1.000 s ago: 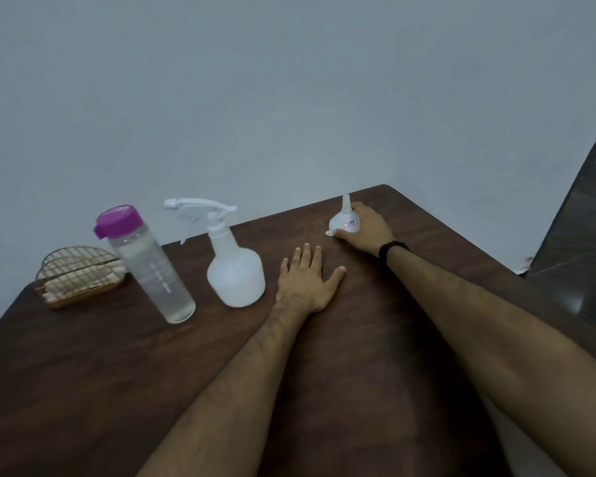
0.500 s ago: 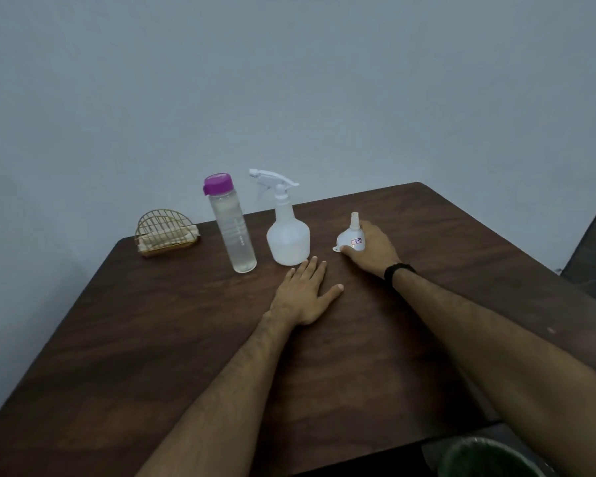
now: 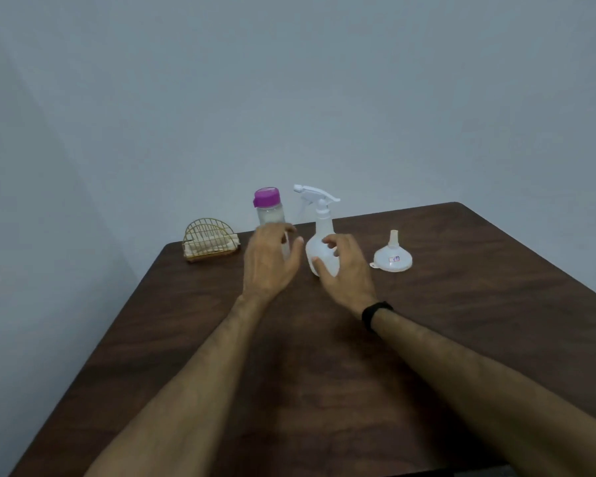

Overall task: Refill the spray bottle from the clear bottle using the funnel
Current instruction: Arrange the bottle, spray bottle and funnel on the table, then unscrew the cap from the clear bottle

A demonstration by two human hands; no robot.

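Both hands have lifted off the table since half a second ago, and the right hand has let go of the funnel.

Largest first: a dark wooden table (image 3: pixel 324 390) fills the lower frame. At frame centre the left hand (image 3: pixel 267 261) reaches, fingers spread and holding nothing, in front of the clear bottle (image 3: pixel 270 215) with its purple cap. Just right of it, the right hand (image 3: pixel 344 266) curls open around the white spray bottle (image 3: pixel 319 235); whether it touches is unclear. The trigger head is still screwed on. Further right stands the small white funnel (image 3: pixel 393 258), wide mouth down, untouched. A wire napkin holder (image 3: pixel 210 239) sits at centre left.

Risks, as I judge them: the two bottles stand close together (and both look light), so a hurried grab could knock one over.
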